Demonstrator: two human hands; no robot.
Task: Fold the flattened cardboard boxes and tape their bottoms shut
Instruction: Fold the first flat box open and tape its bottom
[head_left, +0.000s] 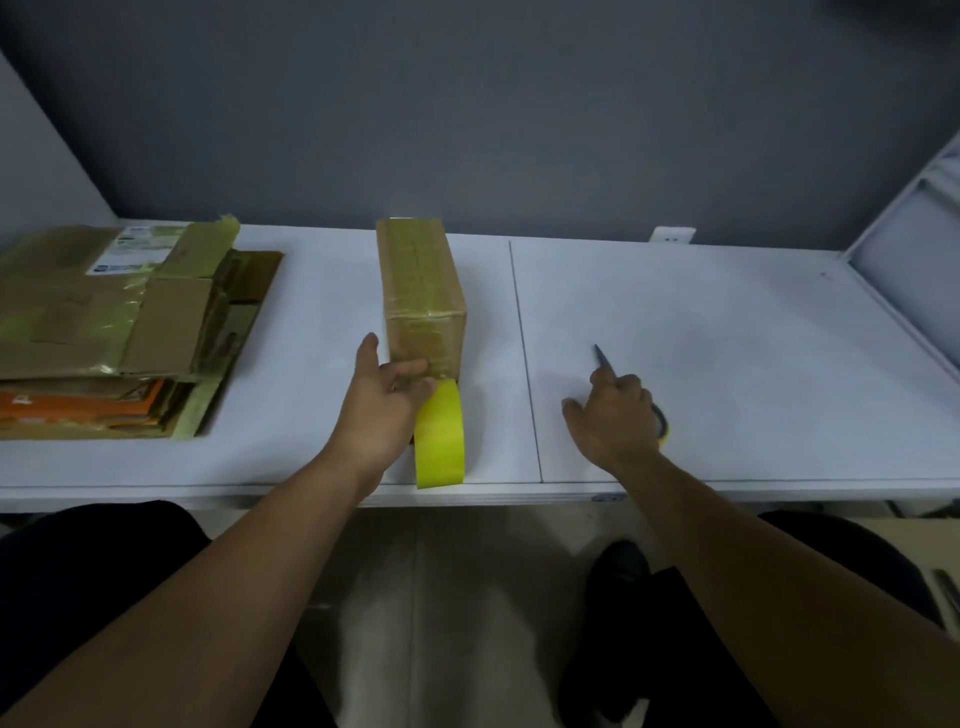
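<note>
Forearms reach out over a dark-trousered lap to the white table (727, 338). The left hand (382, 402) has its thumb spread and its fingers curled against the near lower edge of the folded cardboard box (421, 280), just where the yellow tape (440, 447) begins. I cannot tell whether they pinch the tape or only steady the box. The right hand (613, 415) grips a pair of scissors (603, 361), with the blade tip poking out past the knuckles and a handle loop showing beneath the palm. The box stands mid-table, long side running away from the person, already banded with glossy tape. It is probably light and hollow, stiff at the corners but likely to give if squeezed mid-wall, and slick where taped. Holding it across the near end by its edges looks safest. At the left lies a stack of flattened boxes (119, 322). Its top one carries a white shipping label (127, 254), but the print is too blurred to read.
</note>
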